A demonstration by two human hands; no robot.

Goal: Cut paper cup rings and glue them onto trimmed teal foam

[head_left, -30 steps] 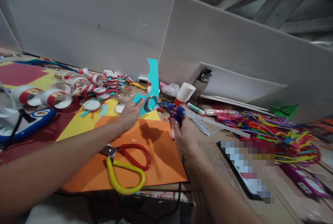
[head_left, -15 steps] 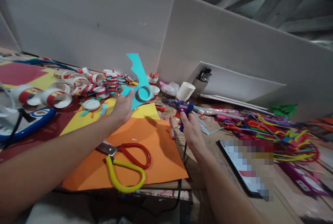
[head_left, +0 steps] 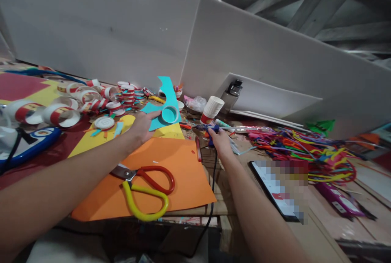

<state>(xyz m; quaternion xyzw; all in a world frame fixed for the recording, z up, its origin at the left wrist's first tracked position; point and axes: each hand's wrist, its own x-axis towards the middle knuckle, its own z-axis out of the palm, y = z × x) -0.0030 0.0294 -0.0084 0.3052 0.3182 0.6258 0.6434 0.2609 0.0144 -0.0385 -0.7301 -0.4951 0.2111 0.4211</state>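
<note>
My left hand is closed on a turquoise sheet of paper with a ragged cut edge. A white paper-cup ring sits on that sheet, and a finger touches its side. Turquoise paper shows through the ring's middle. My right hand grips a blue glue gun, low at the tabletop, nozzle toward the left; the hand partly hides it. Below my left hand, scissors with one red and one yellow handle lie on an orange sheet.
Cut red-and-white cup rings crowd the left. Stacked paper cups and a dark bottle stand behind the glue gun. A phone, a heap of coloured pipe cleaners and a purple packet lie right. A black cord hangs over the front edge.
The glue gun has come down toward the tabletop, away from the ring. The turquoise sheet with the ring has tilted flatter and moved slightly right. The view has shifted a little.
</note>
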